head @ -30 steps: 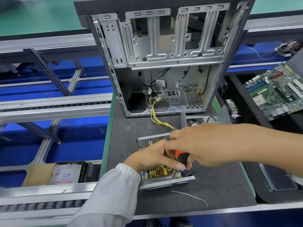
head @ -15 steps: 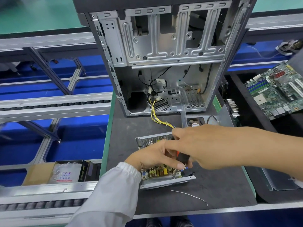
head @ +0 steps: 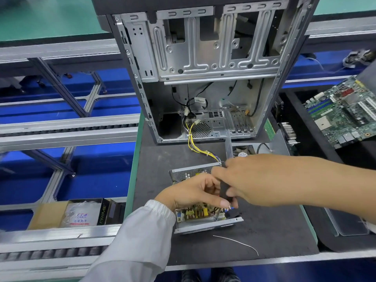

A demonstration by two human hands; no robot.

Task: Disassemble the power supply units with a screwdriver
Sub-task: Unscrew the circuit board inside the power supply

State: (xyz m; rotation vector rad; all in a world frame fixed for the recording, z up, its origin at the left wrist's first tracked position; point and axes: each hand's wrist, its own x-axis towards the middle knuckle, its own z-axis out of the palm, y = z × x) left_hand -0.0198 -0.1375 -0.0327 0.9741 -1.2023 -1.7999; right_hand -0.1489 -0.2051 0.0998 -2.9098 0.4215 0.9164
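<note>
Grey conveyor rails over blue flooring run along our left, and beside them sits the dark matted counter (head: 274,226) with its green edge, where we work. Going left to right, our left hand (head: 191,193), in a white sleeve, rests on the open silver metal power supply unit (head: 195,215), fingers curled around the lower part of the tool to guide it. Just to its right, our right hand (head: 250,182) closes its grip around the black-handled screwdriver (head: 223,190), whose shaft angles down into the unit's near right corner, close to the metal lip. The tip itself is too small to make out.

We judge the step in hand to be loosening a screw that fixes the yellow-and-green circuit board inside the casing. The next move likely calls for steady downward pressure while we turn, keeping the shaft in line with the screw so the tip does not slip onto the board.

Behind stands the empty silver computer case (head: 203,68), its yellow wires (head: 195,148) trailing down to the unit. Farther right lies a green motherboard (head: 343,110)
</note>
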